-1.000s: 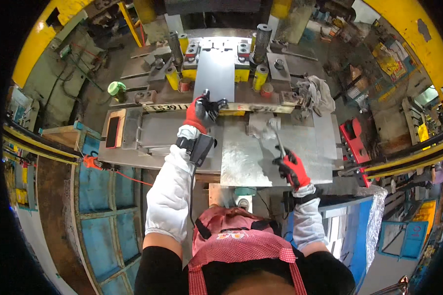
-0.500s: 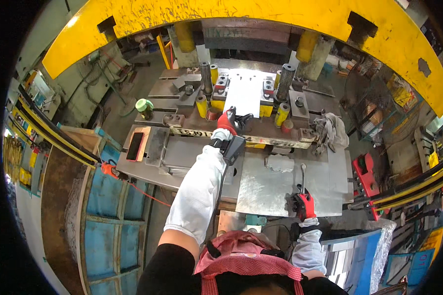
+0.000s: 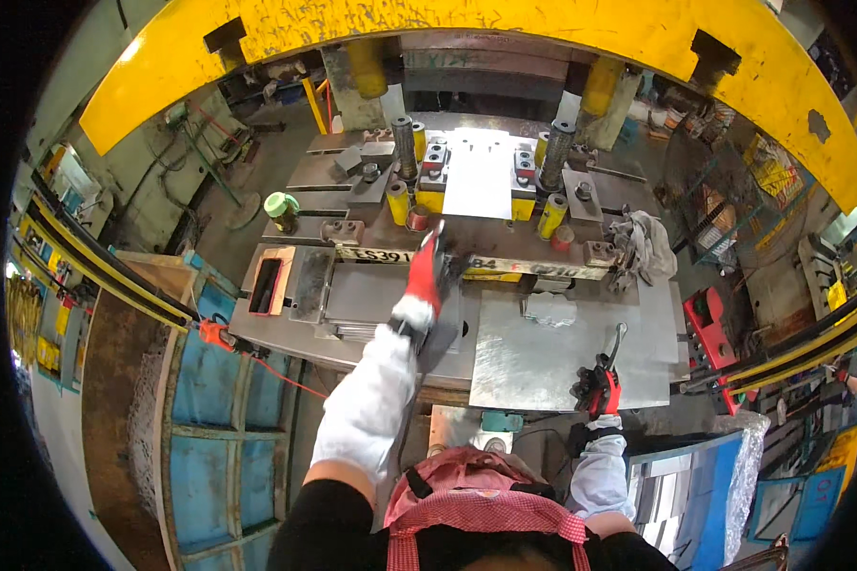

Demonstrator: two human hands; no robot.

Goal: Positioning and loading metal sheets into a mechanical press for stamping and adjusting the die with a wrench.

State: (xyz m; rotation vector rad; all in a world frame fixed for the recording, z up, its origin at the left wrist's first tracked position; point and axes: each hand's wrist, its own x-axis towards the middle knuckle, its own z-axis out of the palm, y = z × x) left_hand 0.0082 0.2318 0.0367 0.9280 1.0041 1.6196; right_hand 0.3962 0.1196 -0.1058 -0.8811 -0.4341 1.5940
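My left hand [image 3: 428, 276], in a red and black glove, is raised over the near edge of the press die. Its fingers look stretched out, somewhat blurred, with nothing visible in them. Just beyond it a bright flat metal sheet [image 3: 477, 176] lies on the die between two dark guide posts and yellow cylinders. My right hand [image 3: 600, 388], gloved alike, is closed around a slim metal tool with a rounded end [image 3: 620, 335]. That hand is above the near right part of a large grey metal plate [image 3: 524, 357].
A stack of metal sheets [image 3: 367, 297] lies left of the plate, beside a phone-like dark object [image 3: 266, 284]. A green-capped bottle [image 3: 281, 209] stands farther back. Grey rags [image 3: 644, 247] lie at the die's right. A yellow press beam [image 3: 467, 17] arches overhead.
My left hand has drawn back from the bright sheet's near edge, and its fingers have straightened. My right hand still grips the metal tool, now tilted more to the right.
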